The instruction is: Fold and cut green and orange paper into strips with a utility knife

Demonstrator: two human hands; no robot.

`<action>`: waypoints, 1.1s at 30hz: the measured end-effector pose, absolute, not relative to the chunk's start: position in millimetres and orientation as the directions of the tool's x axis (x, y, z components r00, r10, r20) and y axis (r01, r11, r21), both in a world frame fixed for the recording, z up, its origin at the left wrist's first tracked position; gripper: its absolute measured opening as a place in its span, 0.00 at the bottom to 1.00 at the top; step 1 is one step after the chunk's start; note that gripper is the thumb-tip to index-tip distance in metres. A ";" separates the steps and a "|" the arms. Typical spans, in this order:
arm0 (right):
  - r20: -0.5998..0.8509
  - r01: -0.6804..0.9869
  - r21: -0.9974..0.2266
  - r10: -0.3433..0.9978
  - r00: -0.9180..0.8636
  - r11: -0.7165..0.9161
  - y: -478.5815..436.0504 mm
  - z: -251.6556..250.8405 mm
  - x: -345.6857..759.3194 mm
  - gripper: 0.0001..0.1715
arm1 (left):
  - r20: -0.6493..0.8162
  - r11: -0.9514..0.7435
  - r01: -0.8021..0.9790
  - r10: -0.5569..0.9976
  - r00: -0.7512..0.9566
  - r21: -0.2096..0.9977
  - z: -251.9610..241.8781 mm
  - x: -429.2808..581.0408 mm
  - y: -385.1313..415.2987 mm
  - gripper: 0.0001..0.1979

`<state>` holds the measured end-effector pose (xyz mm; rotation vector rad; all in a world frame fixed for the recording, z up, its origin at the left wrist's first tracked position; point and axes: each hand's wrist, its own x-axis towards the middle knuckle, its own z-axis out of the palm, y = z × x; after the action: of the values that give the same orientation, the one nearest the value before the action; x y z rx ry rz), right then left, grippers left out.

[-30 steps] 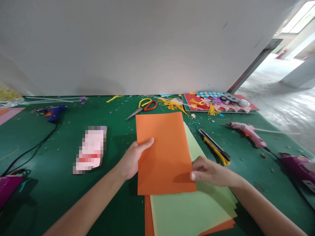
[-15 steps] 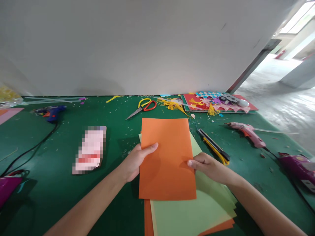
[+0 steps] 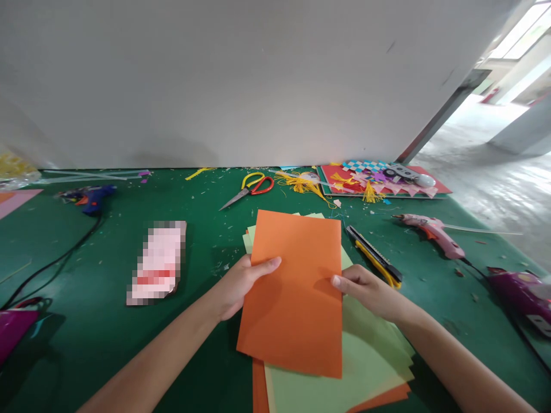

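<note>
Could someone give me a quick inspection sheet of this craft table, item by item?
Surface: green mat, dotted with paper scraps.
Job's things: orange sheet held over a stack of light green and orange paper.
Clutter: scissors, knife, blue glue gun, pink glue gun, yellow tassels, red board of paper cutouts, blurred pink pack.
Grips: left hand pinches the sheet's left edge; right hand pinches its right edge.
Cables: black cord from the blue glue gun; another from the pink one.
Surroundings: white wall behind; concrete floor at right.
</note>
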<state>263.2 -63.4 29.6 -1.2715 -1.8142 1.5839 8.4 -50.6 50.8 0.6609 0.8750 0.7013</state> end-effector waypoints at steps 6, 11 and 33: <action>-0.268 0.338 -0.936 0.824 -0.499 -0.100 -63.3 28.6 265.1 0.32 | -0.446 0.603 -0.253 0.759 0.474 0.756 50.7 8.2 -51.3 0.19; -0.296 0.358 -0.923 0.858 -0.420 -0.143 -62.6 28.6 263.8 0.33 | -0.451 0.619 -0.234 0.736 0.504 0.750 52.0 8.3 -51.4 0.18; -0.317 0.203 -0.944 0.892 -0.323 -0.262 -62.5 32.5 261.3 0.30 | -0.467 0.666 -0.154 0.650 0.600 0.729 48.4 6.9 -50.4 0.19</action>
<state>261.3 -62.5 32.5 -1.3619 -1.4408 1.6340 6.9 -50.4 48.4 0.6980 0.7980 0.5126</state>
